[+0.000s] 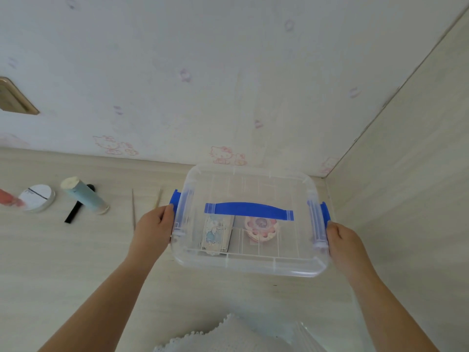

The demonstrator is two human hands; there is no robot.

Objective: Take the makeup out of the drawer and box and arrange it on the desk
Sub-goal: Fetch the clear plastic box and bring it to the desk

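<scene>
- Clear plastic box (250, 260): rests on the pale wood-grain table (76, 262), at about 3 o'clock of the view's centre, close to the corner where the back wall meets the side panel at right. Its transparent lid is in place, with a blue carry handle (248, 210) lying flat across the top.
- Blue side latches: one at the box's 9 o'clock end (174, 199), one at its 3 o'clock end (325, 212).
- Left hand (154, 229): fingers curled against the 9 o'clock end of the box, fingertips on the blue latch, thumb on top.
- Right hand (341, 240): fingers curled round the 3 o'clock end of the box at the other latch; how far they wrap under the rim cannot be told.
- Contents seen through the lid: a rectangular palette with a pale blue printed cover (217, 233) at the box's 7 o'clock, and a round pink flower-shaped compact (261, 228) just beside it towards 5 o'clock.
- Items already on the table, at 9 o'clock of the box and well apart from it: two thin sticks (133, 209) nearest the left hand, a pale blue tube (87, 196) lying tilted, a black strip (73, 212) partly under the tube, a round white compact (38, 198), and a blurred pink item (9, 196) at the frame edge.
- White knitted fabric (223, 336): at 6 o'clock, lower frame edge.
</scene>
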